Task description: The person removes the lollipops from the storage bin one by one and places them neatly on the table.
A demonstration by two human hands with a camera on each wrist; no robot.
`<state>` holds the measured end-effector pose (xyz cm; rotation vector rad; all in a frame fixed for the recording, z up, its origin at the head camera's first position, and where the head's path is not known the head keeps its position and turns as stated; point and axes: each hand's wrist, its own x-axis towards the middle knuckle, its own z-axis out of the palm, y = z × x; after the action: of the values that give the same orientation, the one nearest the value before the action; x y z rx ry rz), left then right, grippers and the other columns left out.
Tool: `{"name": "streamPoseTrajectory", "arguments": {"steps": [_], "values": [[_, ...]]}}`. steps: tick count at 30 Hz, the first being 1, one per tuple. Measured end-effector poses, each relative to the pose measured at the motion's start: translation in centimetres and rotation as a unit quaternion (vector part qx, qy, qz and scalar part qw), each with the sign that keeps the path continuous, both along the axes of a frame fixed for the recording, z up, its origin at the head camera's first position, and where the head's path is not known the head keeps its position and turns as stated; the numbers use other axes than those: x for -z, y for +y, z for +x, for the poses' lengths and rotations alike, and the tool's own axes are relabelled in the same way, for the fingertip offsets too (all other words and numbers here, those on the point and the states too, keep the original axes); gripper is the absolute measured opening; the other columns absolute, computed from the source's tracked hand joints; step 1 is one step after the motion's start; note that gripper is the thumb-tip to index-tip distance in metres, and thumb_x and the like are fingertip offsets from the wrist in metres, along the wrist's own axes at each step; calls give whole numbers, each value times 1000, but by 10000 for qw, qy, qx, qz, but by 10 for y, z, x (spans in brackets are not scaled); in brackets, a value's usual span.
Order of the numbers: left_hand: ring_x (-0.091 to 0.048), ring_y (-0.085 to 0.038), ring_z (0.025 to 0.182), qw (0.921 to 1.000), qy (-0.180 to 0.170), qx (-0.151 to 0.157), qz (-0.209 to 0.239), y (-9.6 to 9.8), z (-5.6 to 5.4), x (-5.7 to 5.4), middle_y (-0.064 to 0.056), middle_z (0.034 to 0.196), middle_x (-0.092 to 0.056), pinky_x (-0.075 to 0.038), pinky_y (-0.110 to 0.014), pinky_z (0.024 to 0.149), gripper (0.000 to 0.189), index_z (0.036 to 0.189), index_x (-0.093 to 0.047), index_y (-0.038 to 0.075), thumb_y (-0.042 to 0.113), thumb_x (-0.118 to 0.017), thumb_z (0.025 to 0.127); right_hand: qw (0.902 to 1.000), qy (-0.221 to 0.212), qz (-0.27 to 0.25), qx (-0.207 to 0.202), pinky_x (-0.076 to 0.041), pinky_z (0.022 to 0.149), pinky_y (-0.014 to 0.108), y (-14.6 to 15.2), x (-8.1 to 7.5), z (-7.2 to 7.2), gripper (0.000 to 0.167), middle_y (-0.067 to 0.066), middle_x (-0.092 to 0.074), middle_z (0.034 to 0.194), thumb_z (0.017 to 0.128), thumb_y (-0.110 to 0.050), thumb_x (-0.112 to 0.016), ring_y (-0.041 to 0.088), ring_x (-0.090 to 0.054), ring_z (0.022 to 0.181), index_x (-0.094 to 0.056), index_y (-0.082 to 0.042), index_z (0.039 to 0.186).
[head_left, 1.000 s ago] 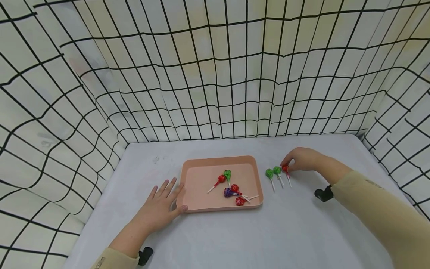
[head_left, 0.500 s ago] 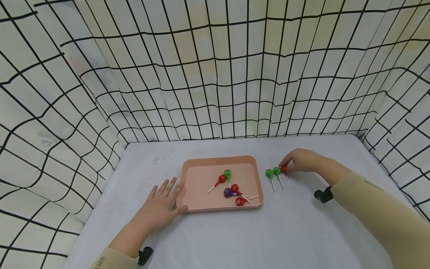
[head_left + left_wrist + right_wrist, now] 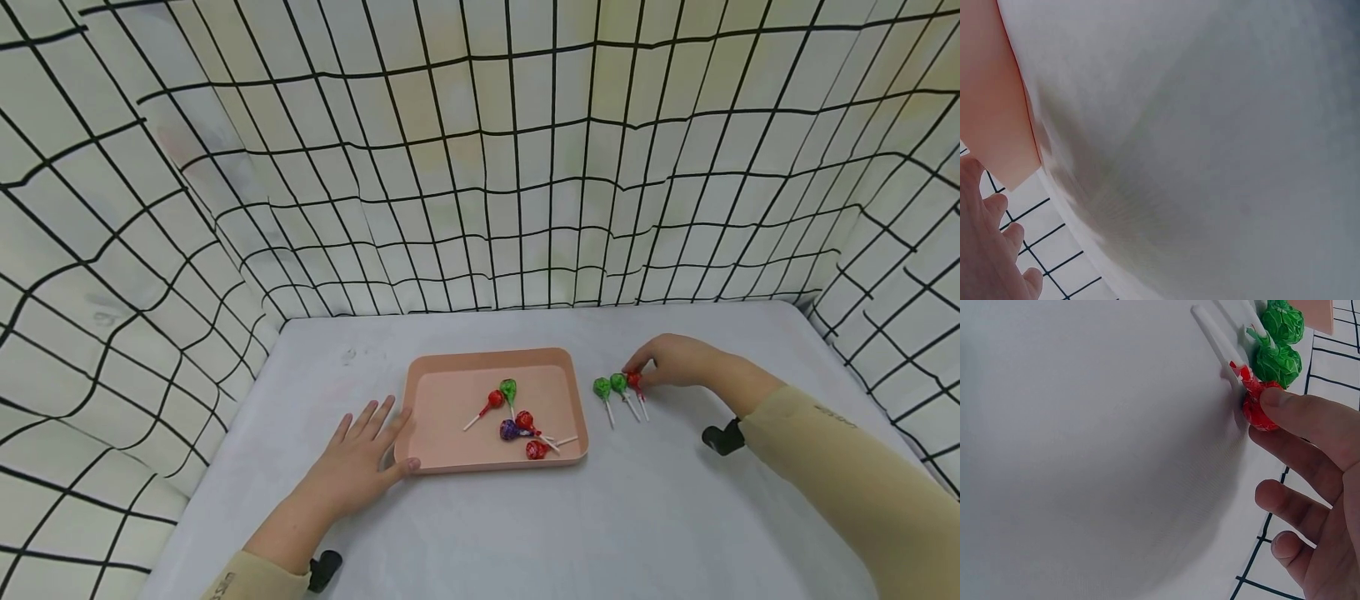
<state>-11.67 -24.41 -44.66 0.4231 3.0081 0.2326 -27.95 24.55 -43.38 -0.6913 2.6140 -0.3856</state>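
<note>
My right hand [image 3: 675,360] pinches the head of a red lollipop [image 3: 1259,411] between thumb and forefinger, its white stick pointing toward me. Close beside it on the left, in the head view, lie a green lollipop [image 3: 618,382] and a second green lollipop [image 3: 602,387], sticks also toward me. My left hand [image 3: 360,462] is spread at the left side of a pink tray [image 3: 450,457], fingers straight, with fingertips and thumb at its rim. On the tray lie several lollipops: a green one [image 3: 508,388], a purple one [image 3: 509,430] and red ones [image 3: 496,398].
A white cloth [image 3: 600,533] covers the table. Behind and at both sides rise white walls [image 3: 480,200] with a black grid. Each wrist carries a small black device, one of them the right wrist device [image 3: 723,435].
The right hand has shifted slightly left with the red lollipop, bringing it nearer the two green ones. Left hand and tray stay put.
</note>
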Motion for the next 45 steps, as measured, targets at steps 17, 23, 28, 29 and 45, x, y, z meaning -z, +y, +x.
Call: {"name": "streamPoseTrajectory", "arguments": {"steps": [17, 23, 28, 29, 45], "values": [[-15, -37, 150, 10000, -10, -3, -16, 0, 0, -1, -10, 165, -18, -10, -62, 118, 85, 158, -29, 19, 70, -48, 92, 9999, 128, 22, 28, -53, 75, 34, 2, -8, 0, 31, 1, -70, 111, 89, -24, -74, 20, -58, 90, -74, -19, 119], [-16, -38, 150, 10000, 7, 16, -42, 0, 0, -4, -12, 164, -19, -10, -63, 118, 84, 157, -30, 18, 70, -47, 93, 9998, 35, -23, 189, -52, 70, 31, 2, -13, 0, 31, 0, -69, 113, 89, -23, -75, 19, -56, 87, -74, -21, 120], [-15, -37, 150, 10000, 10, 0, -39, 0, 0, -2, -11, 164, -18, -10, -62, 118, 83, 158, -30, 19, 67, -49, 93, 9997, 19, -222, 142, -51, 66, 29, -3, -19, 0, 31, 2, -70, 113, 89, -22, -74, 19, -55, 83, -74, -20, 121], [-15, -37, 150, 10000, 12, -1, -33, 0, 0, -2, -11, 164, -18, -10, -62, 118, 82, 158, -30, 19, 67, -49, 93, 9996, 22, -260, 123, -50, 66, 29, -5, -21, 0, 31, 2, -70, 113, 89, -22, -74, 19, -55, 82, -74, -20, 121], [-15, -37, 150, 10000, 10, 26, -14, 0, 1, -3, -11, 164, -18, -10, -62, 118, 84, 157, -30, 19, 70, -47, 92, 9986, 40, -399, -334, -51, 63, 29, -53, -40, 6, 33, -1, -70, 110, 88, -30, -76, 17, -56, 77, -74, -23, 121]]}}
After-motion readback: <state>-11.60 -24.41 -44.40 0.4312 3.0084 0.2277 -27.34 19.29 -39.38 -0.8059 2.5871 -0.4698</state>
